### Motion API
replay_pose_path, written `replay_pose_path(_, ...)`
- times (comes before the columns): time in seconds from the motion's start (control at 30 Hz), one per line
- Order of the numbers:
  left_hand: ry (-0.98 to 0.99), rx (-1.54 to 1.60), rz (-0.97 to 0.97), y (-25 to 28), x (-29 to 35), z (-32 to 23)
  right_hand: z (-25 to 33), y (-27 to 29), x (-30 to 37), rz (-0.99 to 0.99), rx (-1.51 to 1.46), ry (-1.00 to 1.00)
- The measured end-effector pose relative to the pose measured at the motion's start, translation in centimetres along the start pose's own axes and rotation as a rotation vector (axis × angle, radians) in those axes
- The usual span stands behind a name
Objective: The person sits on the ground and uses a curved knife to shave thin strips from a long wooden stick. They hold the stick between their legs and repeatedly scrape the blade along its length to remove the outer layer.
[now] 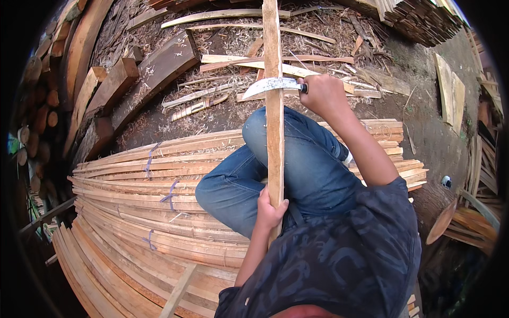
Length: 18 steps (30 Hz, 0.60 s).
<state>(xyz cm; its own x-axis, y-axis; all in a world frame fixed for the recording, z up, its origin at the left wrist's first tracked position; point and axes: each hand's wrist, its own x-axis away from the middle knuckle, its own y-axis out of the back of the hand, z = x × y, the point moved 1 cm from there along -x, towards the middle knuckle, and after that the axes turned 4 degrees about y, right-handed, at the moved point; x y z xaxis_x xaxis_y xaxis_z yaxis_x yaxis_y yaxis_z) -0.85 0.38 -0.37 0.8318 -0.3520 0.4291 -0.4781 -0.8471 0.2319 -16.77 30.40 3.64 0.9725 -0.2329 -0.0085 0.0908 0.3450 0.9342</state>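
A long, narrow wooden board [275, 135] runs away from my waist, over my crossed legs and past the far edge of view. Near its lower end, my left hand [271, 208] is closed around it, thumb on the right side. My right hand [324, 94] grips the dark handle of a curved knife [274, 85]. The pale, stained blade lies crosswise over the board just beyond my knees, its tip pointing left. Whether its edge bites into the wood cannot be seen.
I sit on stacked wooden slats [212, 185], bundled with purple ties [150, 161]. Heavy beams [154, 79] lie at the far left. Wood shavings and loose strips [318, 58] cover the ground ahead. A slat pile [419, 21] stands far right; a log [432, 206] lies at right.
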Motion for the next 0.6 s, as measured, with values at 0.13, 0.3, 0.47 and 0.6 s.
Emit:
replay_pose_path(0.13, -0.019, 0.003, -0.007, 0.0, -0.2, 0.1, 0.0, -0.3, 1.0, -0.007, 0.054, 0.039)
replay_pose_path(0.3, 0.009, 0.008, -0.03, -0.6, -0.3, -0.3, -4.8, 1.5, -6.5, -0.127, 0.102, -0.206)
replay_pose_path(0.47, -0.005, 0.039, -0.056, 0.1, -0.7, -1.4, -4.3, 3.2, -10.7, -0.056, 0.235, -0.105)
replay_pose_path(0.6, 0.002, 0.007, -0.056, -0.3, -0.5, -1.1, -5.2, 2.3, -12.4, -0.087, 0.074, -0.332)
